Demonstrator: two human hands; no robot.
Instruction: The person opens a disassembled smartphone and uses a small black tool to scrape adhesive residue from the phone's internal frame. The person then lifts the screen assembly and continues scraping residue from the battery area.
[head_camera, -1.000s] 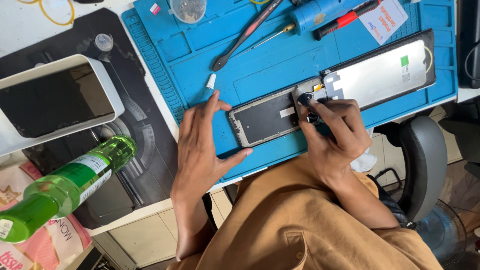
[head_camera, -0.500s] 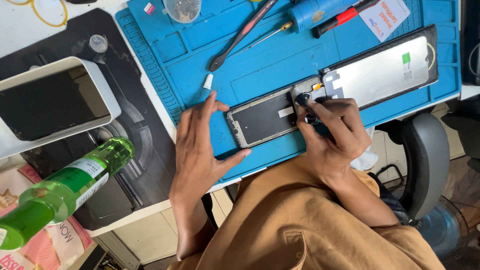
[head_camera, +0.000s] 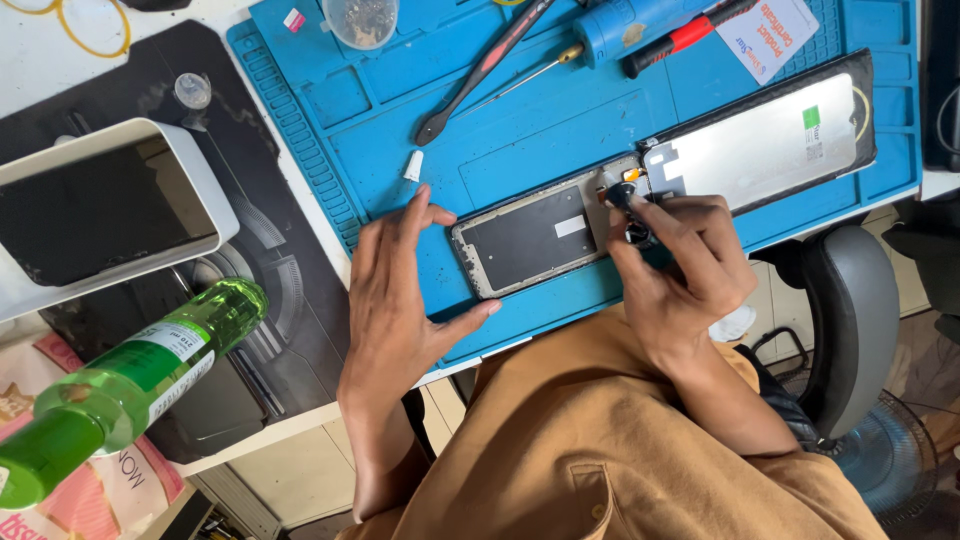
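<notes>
Lying flat on the blue mat (head_camera: 520, 130), the opened phone frame (head_camera: 535, 238) sits near the mat's front edge, with the loose screen panel (head_camera: 770, 140) touching it at 2 o'clock. The right hand (head_camera: 690, 275) has its fingers clamped on a small dark tool (head_camera: 630, 215) pressed at the frame's right end, wrist bent down over the mat edge. The left hand (head_camera: 395, 300) rests at 9 o'clock of the frame, fingers spread apart and flat, thumb toward the frame's corner. A slip of the tool could, I judge, gouge the small parts there or nudge the panel. Farther out at 12 o'clock lie a pry tool (head_camera: 485, 70) and screwdriver (head_camera: 520, 80); a green bottle (head_camera: 130, 385) stands at 8 o'clock on the counter.
</notes>
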